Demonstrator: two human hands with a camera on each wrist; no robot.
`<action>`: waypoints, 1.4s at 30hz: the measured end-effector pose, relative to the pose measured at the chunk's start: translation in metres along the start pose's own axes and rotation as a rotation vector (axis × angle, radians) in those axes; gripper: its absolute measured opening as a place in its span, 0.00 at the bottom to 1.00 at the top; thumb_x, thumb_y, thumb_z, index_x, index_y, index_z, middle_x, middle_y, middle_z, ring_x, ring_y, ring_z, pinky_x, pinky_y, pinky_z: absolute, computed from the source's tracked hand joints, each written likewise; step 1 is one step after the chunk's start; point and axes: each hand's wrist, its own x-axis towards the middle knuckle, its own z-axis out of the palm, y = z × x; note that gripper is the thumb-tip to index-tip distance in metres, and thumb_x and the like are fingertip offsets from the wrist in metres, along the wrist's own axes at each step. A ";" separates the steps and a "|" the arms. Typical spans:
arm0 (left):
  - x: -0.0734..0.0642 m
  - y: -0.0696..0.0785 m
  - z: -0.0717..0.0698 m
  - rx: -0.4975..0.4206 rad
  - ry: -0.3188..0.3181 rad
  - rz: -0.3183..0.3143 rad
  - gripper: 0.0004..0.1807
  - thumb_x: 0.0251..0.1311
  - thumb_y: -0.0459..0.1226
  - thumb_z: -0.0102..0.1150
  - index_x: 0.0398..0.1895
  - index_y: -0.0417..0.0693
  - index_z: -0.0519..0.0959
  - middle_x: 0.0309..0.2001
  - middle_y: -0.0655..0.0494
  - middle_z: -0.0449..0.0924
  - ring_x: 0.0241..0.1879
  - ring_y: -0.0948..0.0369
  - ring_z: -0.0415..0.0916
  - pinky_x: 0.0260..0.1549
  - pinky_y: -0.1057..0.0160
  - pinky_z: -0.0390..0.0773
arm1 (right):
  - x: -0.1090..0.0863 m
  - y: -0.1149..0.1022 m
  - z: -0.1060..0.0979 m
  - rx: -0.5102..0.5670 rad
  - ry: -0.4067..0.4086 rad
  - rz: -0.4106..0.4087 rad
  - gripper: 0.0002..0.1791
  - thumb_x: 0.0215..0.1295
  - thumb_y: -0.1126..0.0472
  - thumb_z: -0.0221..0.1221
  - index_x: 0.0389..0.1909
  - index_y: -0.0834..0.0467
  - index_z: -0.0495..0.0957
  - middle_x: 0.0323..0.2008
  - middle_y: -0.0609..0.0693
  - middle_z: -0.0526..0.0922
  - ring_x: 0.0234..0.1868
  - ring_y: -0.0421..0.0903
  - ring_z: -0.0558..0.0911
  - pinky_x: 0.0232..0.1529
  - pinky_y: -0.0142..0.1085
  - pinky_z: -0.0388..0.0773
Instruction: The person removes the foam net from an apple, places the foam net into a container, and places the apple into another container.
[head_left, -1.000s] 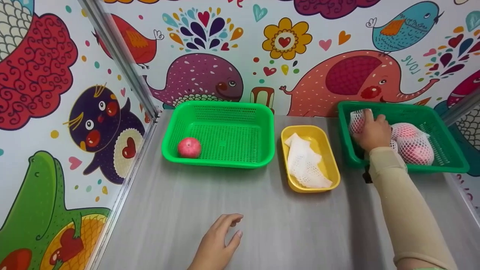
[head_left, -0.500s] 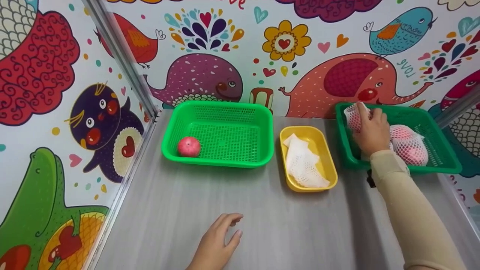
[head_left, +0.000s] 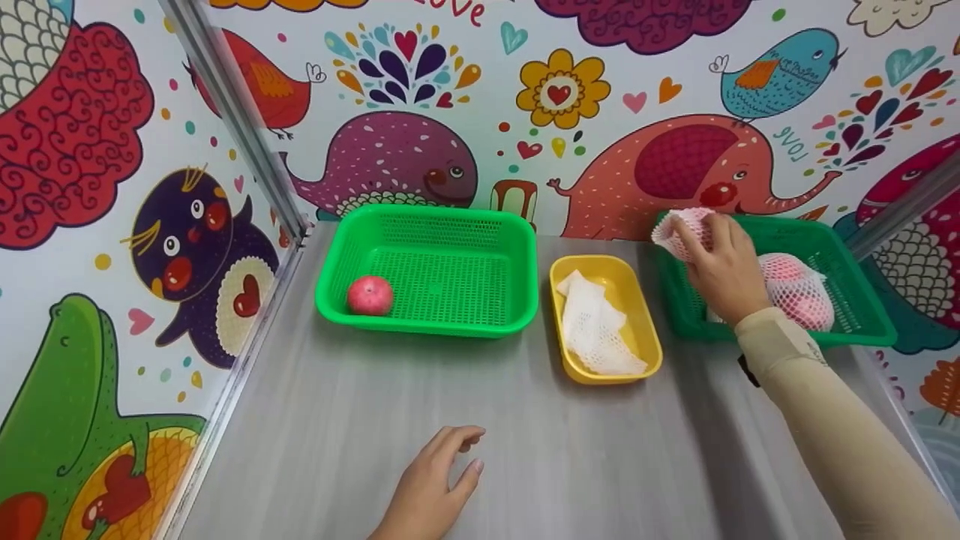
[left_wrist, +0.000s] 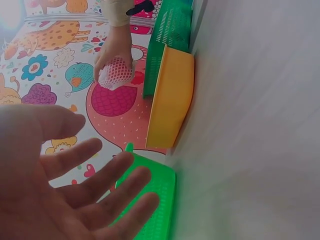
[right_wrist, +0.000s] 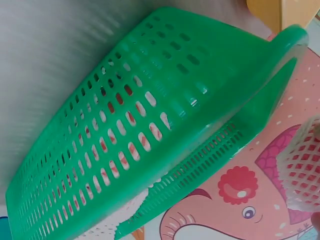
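Head view: cartoon-print wall [head_left: 499, 97] at back & L, grey table [head_left: 330, 420] below. On it, L to R: lt-green basket [head_left: 457, 300], yellow tray [head_left: 619, 281], dk-green basket [head_left: 795, 232]; tray's the smallest of the 3.

Risk, my guess: netted fruit [left_wrist: 117, 75] is up nr the dk-green basket's rear L corner, so a low sideways path could snag mesh or knuckles on that rim & shift the basket. Mesh might also slip on the skin, so a slack hold could drop the fruit & prob. bruise it. R wrist view shows a gap btwn fruit & rim, tho the fruit's cut off at frame edge.

R hand [head_left: 724, 266]: fingers curled round the netted fruit, spread only abt as wide as it, clamped on.

L hand [head_left: 435, 480]: over table, bottom of head view, fingers apart & loosely bent, thumb clear of them, holding nothing.

White netting [head_left: 596, 326] lies loose in the tray. More wrapped fruit [head_left: 799, 296] in dk-green basket, exact no. unclear. One bare pink fruit [head_left: 370, 295] sits nr lt-green basket's front L corner.
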 end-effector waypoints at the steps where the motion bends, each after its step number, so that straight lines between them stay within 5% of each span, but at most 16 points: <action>1: -0.001 0.001 0.001 -0.001 0.001 -0.003 0.20 0.82 0.49 0.58 0.71 0.57 0.77 0.61 0.59 0.79 0.61 0.53 0.76 0.58 0.48 0.81 | -0.002 -0.002 -0.001 0.002 0.000 -0.008 0.51 0.66 0.74 0.71 0.82 0.38 0.62 0.71 0.68 0.67 0.72 0.69 0.68 0.72 0.64 0.67; 16: -0.018 0.015 0.014 0.034 0.025 0.011 0.22 0.80 0.46 0.61 0.72 0.56 0.75 0.60 0.65 0.79 0.60 0.57 0.77 0.59 0.47 0.81 | -0.033 -0.052 -0.019 0.059 0.056 -0.191 0.53 0.59 0.72 0.77 0.83 0.52 0.63 0.70 0.67 0.71 0.70 0.69 0.72 0.69 0.62 0.72; 27: -0.026 0.013 0.026 0.027 0.045 0.032 0.24 0.80 0.44 0.61 0.74 0.51 0.72 0.59 0.62 0.79 0.60 0.52 0.79 0.57 0.43 0.82 | -0.053 -0.095 -0.036 0.076 0.007 -0.314 0.56 0.55 0.68 0.81 0.84 0.51 0.63 0.71 0.65 0.72 0.73 0.66 0.69 0.71 0.62 0.70; 36: -0.010 0.011 0.032 0.038 0.028 0.073 0.23 0.80 0.43 0.62 0.72 0.51 0.74 0.57 0.57 0.81 0.59 0.49 0.80 0.55 0.44 0.82 | -0.079 -0.120 -0.056 0.120 0.019 -0.394 0.61 0.50 0.67 0.84 0.85 0.50 0.63 0.73 0.62 0.72 0.74 0.64 0.70 0.69 0.61 0.73; 42: 0.022 0.024 0.021 -0.011 -0.065 0.136 0.22 0.82 0.43 0.60 0.73 0.50 0.74 0.57 0.61 0.81 0.60 0.53 0.79 0.58 0.47 0.82 | -0.094 -0.141 -0.065 0.157 -0.005 -0.457 0.62 0.51 0.67 0.84 0.85 0.46 0.61 0.76 0.58 0.70 0.76 0.61 0.68 0.68 0.58 0.75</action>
